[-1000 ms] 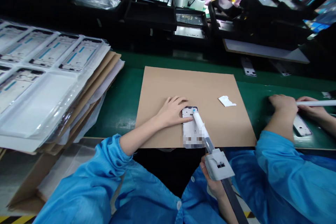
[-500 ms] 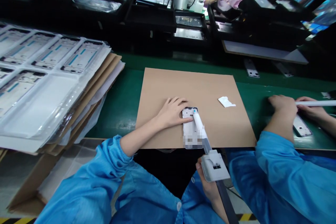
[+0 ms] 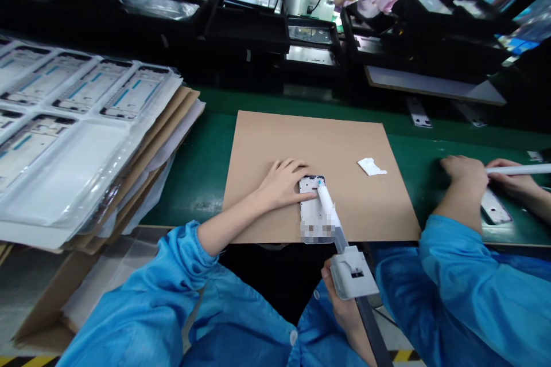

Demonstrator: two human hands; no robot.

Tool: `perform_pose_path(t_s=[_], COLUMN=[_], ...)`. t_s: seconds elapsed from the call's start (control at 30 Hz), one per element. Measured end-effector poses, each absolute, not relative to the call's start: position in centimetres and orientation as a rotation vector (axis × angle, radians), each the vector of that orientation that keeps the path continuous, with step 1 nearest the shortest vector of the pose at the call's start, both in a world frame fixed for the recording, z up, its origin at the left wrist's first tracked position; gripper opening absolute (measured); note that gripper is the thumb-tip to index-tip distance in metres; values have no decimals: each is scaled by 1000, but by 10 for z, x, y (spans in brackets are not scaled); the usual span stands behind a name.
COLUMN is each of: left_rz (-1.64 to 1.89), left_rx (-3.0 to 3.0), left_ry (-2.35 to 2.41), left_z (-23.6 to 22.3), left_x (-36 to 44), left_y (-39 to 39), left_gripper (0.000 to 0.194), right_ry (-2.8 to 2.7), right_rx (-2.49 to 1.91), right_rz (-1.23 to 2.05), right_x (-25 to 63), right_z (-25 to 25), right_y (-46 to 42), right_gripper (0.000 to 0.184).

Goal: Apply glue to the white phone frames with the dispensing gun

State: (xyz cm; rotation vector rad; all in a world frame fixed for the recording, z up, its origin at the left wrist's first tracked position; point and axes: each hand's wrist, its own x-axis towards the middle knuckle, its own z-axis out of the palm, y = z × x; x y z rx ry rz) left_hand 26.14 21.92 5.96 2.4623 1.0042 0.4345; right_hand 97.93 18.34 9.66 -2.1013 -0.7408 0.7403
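A white phone frame (image 3: 310,206) lies on a brown cardboard sheet (image 3: 314,149) on the green belt. My left hand (image 3: 283,183) rests flat on the frame's upper left edge with its fingers spread, pinning it down. My right hand (image 3: 344,305) is wrapped round a grey dispensing tool (image 3: 350,271) below the table edge. The tool's white nozzle (image 3: 326,198) slants up and its blue tip touches the top of the frame.
Clear trays of phone frames (image 3: 73,120) stacked on cardboard fill the left. A small white scrap (image 3: 371,166) lies on the sheet. A co-worker's hands (image 3: 467,172) in blue sleeves work on another frame (image 3: 495,206) at right. Dark trays and another person sit behind the belt.
My right hand and the dispensing tool have shifted slightly left and down. My left hand and the frame have stayed put.
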Motion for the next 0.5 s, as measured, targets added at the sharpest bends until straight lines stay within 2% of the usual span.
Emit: perform_pose_path(t_s=[0.4,0.5], left_rz=[425,421], left_rx=[2452,2451], left_ry=[1005,1007], left_z=[59,59], left_x=[261,261], left_y=[220,220], left_gripper=[61,62], right_ry=[-669,-823], right_rx=[-2076,-2140], right_rz=[761,687], right_x=[968,967], right_z=[103,102], right_y=[182,181], right_gripper=[16,12])
